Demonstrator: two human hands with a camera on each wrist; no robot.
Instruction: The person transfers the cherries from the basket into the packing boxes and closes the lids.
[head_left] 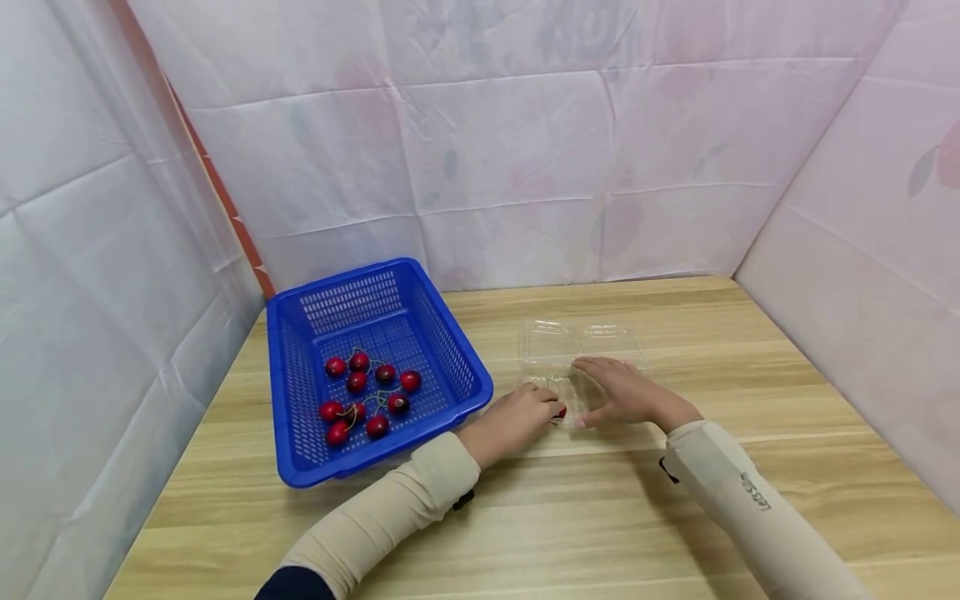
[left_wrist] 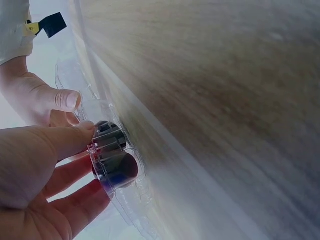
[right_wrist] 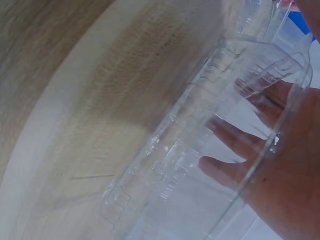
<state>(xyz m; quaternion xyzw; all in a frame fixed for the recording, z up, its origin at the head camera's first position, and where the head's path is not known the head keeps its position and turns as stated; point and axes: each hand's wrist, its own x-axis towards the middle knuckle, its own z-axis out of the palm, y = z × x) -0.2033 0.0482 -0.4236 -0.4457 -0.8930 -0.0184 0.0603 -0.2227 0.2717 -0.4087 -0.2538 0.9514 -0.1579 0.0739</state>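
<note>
My left hand (head_left: 517, 419) reaches into the near left part of a clear plastic clamshell box (head_left: 551, 343), its fingers bent around a red cherry (head_left: 561, 412). In the left wrist view, dark cherries (left_wrist: 120, 167) show through the clear wall, right at the thumb and fingertips. My right hand (head_left: 622, 393) rests at the box's right side, thumb toward me and fingers pointing to the far side. Through the plastic in the right wrist view, its fingers (right_wrist: 225, 170) look spread and fairly straight. The lid part of the box lies folded back, away from me.
Left of the box stands a blue plastic basket (head_left: 472, 387) with several stemmed cherries (head_left: 357, 382) in it. Both rest on a wood-grain table (head_left: 525, 525). Pale cloth walls (head_left: 510, 167) enclose the table at the back and sides.
</note>
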